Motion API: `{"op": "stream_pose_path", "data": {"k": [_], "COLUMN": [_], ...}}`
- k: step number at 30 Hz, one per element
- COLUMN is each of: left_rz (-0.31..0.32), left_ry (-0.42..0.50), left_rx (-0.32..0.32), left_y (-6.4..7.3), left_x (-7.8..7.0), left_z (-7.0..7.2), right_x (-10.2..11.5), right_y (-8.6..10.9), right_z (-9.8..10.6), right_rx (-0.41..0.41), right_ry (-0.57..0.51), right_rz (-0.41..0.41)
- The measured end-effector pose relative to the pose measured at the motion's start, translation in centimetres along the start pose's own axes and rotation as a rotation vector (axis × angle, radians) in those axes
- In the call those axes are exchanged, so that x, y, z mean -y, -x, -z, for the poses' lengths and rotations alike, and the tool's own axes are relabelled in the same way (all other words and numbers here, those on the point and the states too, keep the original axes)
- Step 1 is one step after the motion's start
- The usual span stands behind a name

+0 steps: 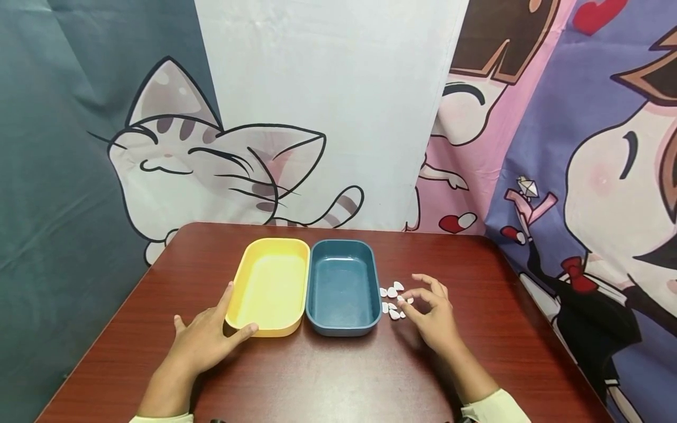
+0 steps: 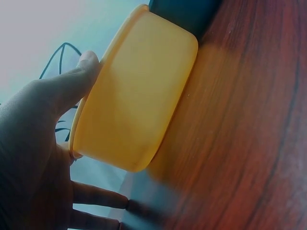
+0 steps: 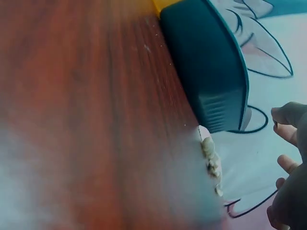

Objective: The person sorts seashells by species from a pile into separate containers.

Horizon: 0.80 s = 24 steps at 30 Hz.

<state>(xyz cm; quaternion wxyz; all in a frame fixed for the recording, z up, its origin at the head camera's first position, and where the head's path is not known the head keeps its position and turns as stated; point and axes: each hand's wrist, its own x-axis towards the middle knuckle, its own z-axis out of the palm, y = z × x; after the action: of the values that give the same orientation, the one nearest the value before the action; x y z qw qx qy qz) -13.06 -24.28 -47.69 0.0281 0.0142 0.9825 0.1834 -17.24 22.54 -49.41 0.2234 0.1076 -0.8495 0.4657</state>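
Observation:
Small white seashells (image 1: 394,315) lie in a loose group on the table, just right of the blue bin (image 1: 344,332). Above them is my right hand (image 1: 436,320), its thumb and index fingertips pinched together on a small seashell (image 1: 400,299). In the right wrist view the fingertips (image 3: 283,115) are up near the bin's rim height, and ridged shells (image 3: 209,147) show below. My left hand (image 1: 203,341) rests at the yellow bin (image 1: 267,330), thumb and index finger spread along its near left rim; its other fingers (image 2: 98,195) stretch out straight beside it.
Both bins stand side by side, long walls together, on the reddish-brown wooden table (image 1: 317,382). No contents show inside either. Behind the table hangs a cloth backdrop (image 1: 338,117) with a cartoon cat and figures.

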Motion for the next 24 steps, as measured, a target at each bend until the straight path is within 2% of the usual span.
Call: {"op": "stream_pose_path", "data": {"k": [14,24], "left_rz": [0.002,0.002], "left_ry": [0.016,0.034], "left_rx": [0.003,-0.010], "left_y": [0.0,0.1], "left_x": [0.0,0.0], "left_z": [0.1,-0.1], "right_x": [2.3,3.0], "right_y": [-1.8,-2.0], "right_z": [-2.0,-3.0], "right_rx": [0.069,0.104], "right_ry": [-0.081,-0.146], "right_rz": [0.037,0.004]}}
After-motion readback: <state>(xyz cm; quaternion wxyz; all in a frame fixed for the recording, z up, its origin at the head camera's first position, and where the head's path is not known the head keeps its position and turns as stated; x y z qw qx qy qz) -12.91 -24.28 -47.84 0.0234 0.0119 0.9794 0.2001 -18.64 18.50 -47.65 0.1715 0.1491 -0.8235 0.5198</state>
